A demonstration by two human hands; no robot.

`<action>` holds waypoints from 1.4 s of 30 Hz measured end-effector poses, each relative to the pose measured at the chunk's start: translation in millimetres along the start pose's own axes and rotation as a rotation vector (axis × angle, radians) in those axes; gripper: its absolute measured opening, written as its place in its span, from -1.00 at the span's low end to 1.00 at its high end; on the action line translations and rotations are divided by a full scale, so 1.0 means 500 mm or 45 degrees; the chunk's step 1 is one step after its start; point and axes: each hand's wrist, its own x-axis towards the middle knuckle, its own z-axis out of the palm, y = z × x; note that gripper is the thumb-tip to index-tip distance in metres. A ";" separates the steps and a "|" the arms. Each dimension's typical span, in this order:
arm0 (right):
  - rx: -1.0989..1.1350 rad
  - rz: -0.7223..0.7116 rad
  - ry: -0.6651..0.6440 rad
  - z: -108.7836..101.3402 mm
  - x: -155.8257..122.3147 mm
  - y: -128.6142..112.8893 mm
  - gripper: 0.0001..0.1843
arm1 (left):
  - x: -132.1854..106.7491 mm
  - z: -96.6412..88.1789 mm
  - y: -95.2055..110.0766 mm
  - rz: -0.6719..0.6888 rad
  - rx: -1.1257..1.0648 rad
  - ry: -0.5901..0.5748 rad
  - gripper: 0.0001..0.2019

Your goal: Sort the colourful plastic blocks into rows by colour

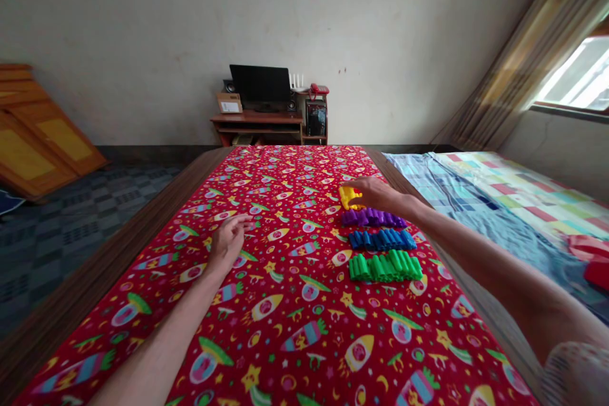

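Note:
On the red patterned cloth, my left hand rests on its side with nothing in it, fingers loosely bent and thumb apart. My right hand reaches over the far end of the colored rows, fingers stretched and thumb apart around a small group of yellow rolled pieces. Part of the yellow group is hidden under that hand, and whether the fingertips touch it is hard to see. Nearer to me lie a row of purple rolls, a row of blue rolls and a row of green rolls, side by side.
The red cloth covers a long brown table. A bed with a checked sheet stands along the right. Beyond the table's far end is a desk with a black monitor. A wooden cabinet is at left.

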 end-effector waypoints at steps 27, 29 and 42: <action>0.055 -0.056 -0.030 0.036 -0.016 0.126 -0.46 | 0.000 -0.001 -0.003 0.028 0.033 -0.029 -0.67; 0.110 -0.112 0.152 0.010 -0.034 0.078 -0.60 | -0.001 -0.001 -0.002 0.032 0.033 -0.028 -0.67; 0.424 -0.676 0.097 0.191 -0.236 -0.461 -0.67 | -0.004 -0.001 0.005 0.023 0.115 -0.030 -0.65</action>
